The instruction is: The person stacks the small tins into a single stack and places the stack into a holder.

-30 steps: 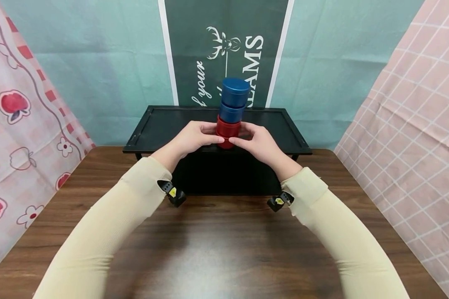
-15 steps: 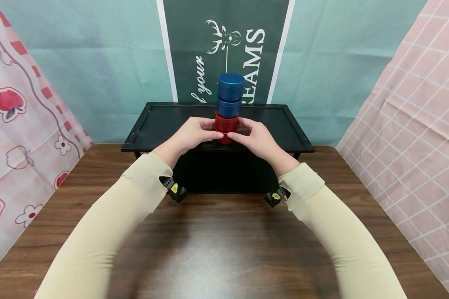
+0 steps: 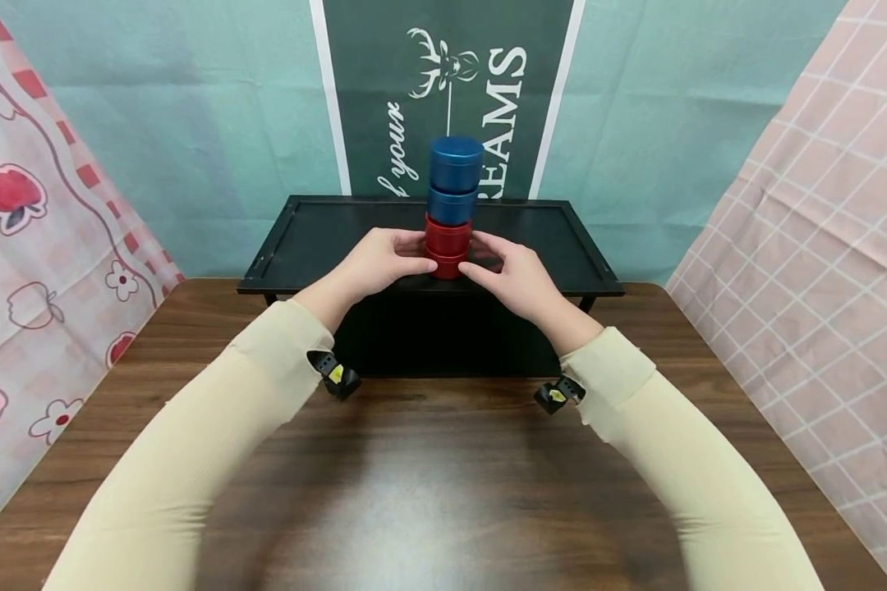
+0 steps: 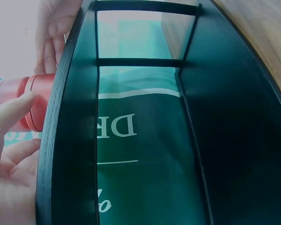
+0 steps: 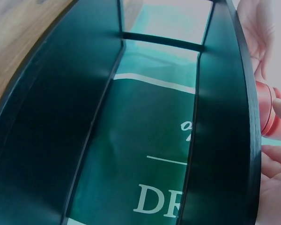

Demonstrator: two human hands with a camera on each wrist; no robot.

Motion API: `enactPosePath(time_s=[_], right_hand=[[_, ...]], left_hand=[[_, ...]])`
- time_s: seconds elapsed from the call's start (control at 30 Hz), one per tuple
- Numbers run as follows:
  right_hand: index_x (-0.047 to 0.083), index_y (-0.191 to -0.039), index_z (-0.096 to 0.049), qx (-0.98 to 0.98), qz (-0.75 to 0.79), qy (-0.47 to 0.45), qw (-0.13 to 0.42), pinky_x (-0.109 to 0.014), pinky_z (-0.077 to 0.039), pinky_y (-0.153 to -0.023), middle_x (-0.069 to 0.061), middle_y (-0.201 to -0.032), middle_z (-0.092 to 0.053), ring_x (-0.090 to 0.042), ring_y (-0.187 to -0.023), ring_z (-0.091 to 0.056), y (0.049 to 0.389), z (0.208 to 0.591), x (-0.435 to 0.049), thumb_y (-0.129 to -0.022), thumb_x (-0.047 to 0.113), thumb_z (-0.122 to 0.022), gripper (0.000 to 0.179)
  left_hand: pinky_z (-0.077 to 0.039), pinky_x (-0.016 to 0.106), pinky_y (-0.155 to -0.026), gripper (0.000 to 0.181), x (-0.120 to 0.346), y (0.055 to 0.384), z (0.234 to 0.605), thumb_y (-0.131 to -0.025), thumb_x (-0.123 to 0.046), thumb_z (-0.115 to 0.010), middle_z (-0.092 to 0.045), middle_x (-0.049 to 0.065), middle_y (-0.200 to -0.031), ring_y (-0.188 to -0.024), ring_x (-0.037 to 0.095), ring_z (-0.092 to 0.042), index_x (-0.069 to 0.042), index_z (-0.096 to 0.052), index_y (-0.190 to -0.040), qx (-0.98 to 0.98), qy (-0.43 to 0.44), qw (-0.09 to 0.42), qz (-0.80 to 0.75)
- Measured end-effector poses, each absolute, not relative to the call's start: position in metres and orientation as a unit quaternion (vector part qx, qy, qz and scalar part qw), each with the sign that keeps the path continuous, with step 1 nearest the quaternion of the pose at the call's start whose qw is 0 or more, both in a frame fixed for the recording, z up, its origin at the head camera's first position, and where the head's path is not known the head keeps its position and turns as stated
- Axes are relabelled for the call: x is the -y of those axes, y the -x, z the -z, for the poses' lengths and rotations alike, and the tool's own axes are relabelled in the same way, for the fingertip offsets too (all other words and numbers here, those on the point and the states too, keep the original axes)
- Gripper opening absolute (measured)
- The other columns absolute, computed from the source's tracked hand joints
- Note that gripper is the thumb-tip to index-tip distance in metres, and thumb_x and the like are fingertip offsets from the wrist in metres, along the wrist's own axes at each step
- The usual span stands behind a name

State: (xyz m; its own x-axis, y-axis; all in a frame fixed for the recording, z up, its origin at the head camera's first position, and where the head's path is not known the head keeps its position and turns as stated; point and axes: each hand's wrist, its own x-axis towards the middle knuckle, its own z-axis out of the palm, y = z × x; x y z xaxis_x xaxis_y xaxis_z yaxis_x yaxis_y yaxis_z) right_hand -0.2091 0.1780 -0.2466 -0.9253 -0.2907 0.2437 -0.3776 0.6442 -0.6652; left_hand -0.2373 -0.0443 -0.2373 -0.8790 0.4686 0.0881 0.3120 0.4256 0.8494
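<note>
A stack of round metal tins stands upright near the front edge of the black stand (image 3: 325,238). Two blue tins (image 3: 455,168) sit above two red tins (image 3: 447,238). My left hand (image 3: 380,263) is at the left of the red tins, thumb in front and fingers toward the back. On the opposite side my right hand (image 3: 510,275) mirrors it, its thumb tip right at the lowest tin. In the left wrist view the left thumb overlaps the red tin (image 4: 40,103), while the other fingers show a gap from it. The right wrist view likewise shows a gap below the red tin (image 5: 264,108).
The black stand rises on legs at the back of the wooden table (image 3: 429,460). A green cloth (image 3: 251,123) with a deer print hangs behind. Patterned pink cloths (image 3: 820,246) flank both sides.
The thumbs have moved a little apart around the red tins. The stack, tilted a second ago, now looks straighter. The head view has shifted slightly.
</note>
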Motion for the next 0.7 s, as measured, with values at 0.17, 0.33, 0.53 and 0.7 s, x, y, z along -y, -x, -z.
enactPosePath(time_s=[0.17, 0.33, 0.53, 0.7], right_hand=[[0.006, -0.140, -0.041, 0.916, -0.354, -0.175, 0.069, -0.040, -0.042, -0.098, -0.009, -0.133, -0.052, -0.022, -0.120, -0.049, 0.202, 0.250, -0.185, -0.092, 0.035, -0.059, 0.059], [0.006, -0.139, -0.042, 0.928, -0.315, -0.177, 0.095, -0.042, -0.037, -0.102, -0.010, -0.134, -0.051, -0.023, -0.123, -0.046, 0.188, 0.253, -0.194, -0.092, 0.034, -0.059, 0.057], [0.001, -0.137, -0.043, 0.945, -0.213, -0.195, 0.152, -0.048, -0.029, -0.106, -0.017, -0.140, -0.043, -0.030, -0.130, -0.036, 0.162, 0.268, -0.209, -0.090, 0.034, -0.062, 0.061], [-0.001, -0.140, -0.038, 0.948, -0.137, -0.216, 0.190, -0.057, -0.024, -0.105, -0.021, -0.145, -0.032, -0.035, -0.136, -0.024, 0.136, 0.291, -0.222, -0.085, 0.034, -0.068, 0.072]], left_hand=[[-0.040, 0.038, -0.100, 0.059, 0.051, 0.235, 0.240, -0.089, -0.030, -0.064, -0.051, 0.010, -0.135, -0.120, 0.021, -0.051, -0.005, -0.044, -0.139, -0.868, -0.233, 0.061, -0.434], [-0.037, 0.039, -0.102, 0.062, 0.061, 0.222, 0.242, -0.092, -0.040, -0.057, -0.043, 0.008, -0.141, -0.126, 0.021, -0.044, -0.007, -0.040, -0.141, -0.911, -0.240, 0.010, -0.336], [-0.023, 0.045, -0.110, 0.068, 0.076, 0.191, 0.259, -0.091, -0.048, -0.053, -0.038, 0.011, -0.144, -0.134, 0.025, -0.032, -0.005, -0.039, -0.141, -0.943, -0.267, -0.076, -0.183], [-0.016, 0.052, -0.110, 0.073, 0.097, 0.159, 0.282, -0.089, -0.051, -0.055, -0.029, 0.014, -0.149, -0.139, 0.027, -0.020, -0.004, -0.037, -0.142, -0.942, -0.289, -0.130, -0.114]])
